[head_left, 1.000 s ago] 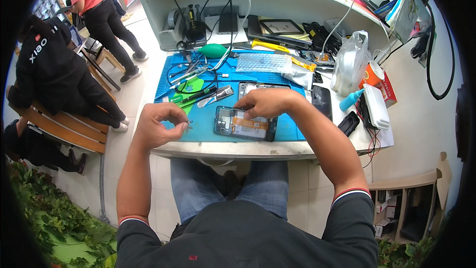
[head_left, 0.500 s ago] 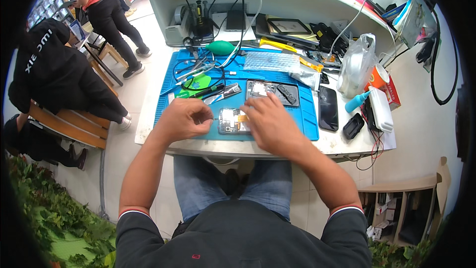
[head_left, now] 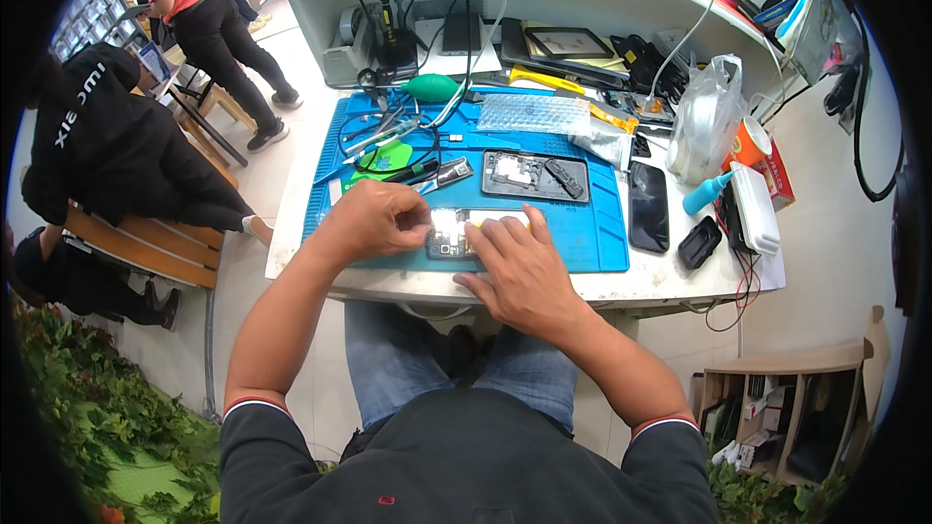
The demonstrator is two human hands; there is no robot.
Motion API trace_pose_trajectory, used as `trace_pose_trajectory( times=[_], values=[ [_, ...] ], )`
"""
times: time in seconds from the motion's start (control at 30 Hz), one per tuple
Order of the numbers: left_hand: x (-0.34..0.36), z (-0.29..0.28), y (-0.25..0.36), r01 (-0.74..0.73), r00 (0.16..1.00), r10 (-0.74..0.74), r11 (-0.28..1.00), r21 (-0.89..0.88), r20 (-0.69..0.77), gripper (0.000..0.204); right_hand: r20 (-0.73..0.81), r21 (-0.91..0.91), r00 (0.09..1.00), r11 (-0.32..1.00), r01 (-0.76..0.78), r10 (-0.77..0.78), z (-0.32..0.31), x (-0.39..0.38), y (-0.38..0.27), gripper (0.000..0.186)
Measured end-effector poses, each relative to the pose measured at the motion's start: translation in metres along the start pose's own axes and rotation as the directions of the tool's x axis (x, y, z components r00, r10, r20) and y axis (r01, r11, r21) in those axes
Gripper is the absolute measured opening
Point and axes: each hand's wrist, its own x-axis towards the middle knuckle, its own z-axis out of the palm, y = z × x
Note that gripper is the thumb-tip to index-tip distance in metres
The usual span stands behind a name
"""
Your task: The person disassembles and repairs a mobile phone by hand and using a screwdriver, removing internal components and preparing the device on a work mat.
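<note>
An opened phone [head_left: 447, 243], its circuit board bare, lies on the blue work mat [head_left: 592, 250] close to the table's front edge. My left hand [head_left: 374, 223] is at the phone's left end, thumb and fingertips pinched together; whatever they hold is hidden or too small to make out. Over the phone's right part rests my right hand [head_left: 519, 267], fingers stretched on the board and thumb apart near the front edge. Just beyond sits a phone housing [head_left: 505, 175] with a loose black part [head_left: 561, 179] inside it.
Tools and cables surround a green card [head_left: 388, 157] and a green blower bulb [head_left: 430, 87]. Bubble wrap [head_left: 534, 114] lies behind the housing. To the right are a dark phone [head_left: 649, 209], a teal bottle [head_left: 707, 194] and a plastic bag [head_left: 704, 126]. People are at the left.
My right hand has come down and nearer me, its fingers now resting on the opened phone. My left hand has shifted slightly right, up to the phone's left end.
</note>
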Motion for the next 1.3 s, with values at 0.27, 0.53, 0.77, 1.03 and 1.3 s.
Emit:
trace_pose_trajectory(
  times=[0.27,0.53,0.77,1.03,1.3],
  values=[
    [-0.006,-0.001,-0.004,0.03,0.999,-0.031,0.999,-0.035,-0.021,0.013,-0.024,-0.144,0.999,0.989,0.034,-0.038,0.015,0.005,-0.001,0.079],
    [-0.005,0.0,-0.006,-0.048,0.999,0.048,0.999,0.009,0.007,0.011,0.015,-0.133,1.0,0.991,-0.004,0.006,0.01,-0.01,-0.014,0.087],
    [-0.002,-0.004,-0.002,-0.053,0.995,0.046,0.996,0.075,0.093,0.011,-0.047,-0.099,0.997,0.993,-0.059,0.055,0.021,-0.016,-0.014,0.085],
    [-0.006,-0.002,0.004,-0.073,0.994,0.059,0.983,0.167,0.089,0.01,-0.088,-0.038,0.994,0.997,-0.074,0.071,0.02,-0.017,-0.013,0.083],
    [-0.018,-0.004,0.008,-0.067,0.997,0.062,0.988,0.142,0.039,0.016,-0.095,0.002,0.991,0.996,-0.092,0.092,0.021,-0.017,-0.012,0.086]
  ],
)
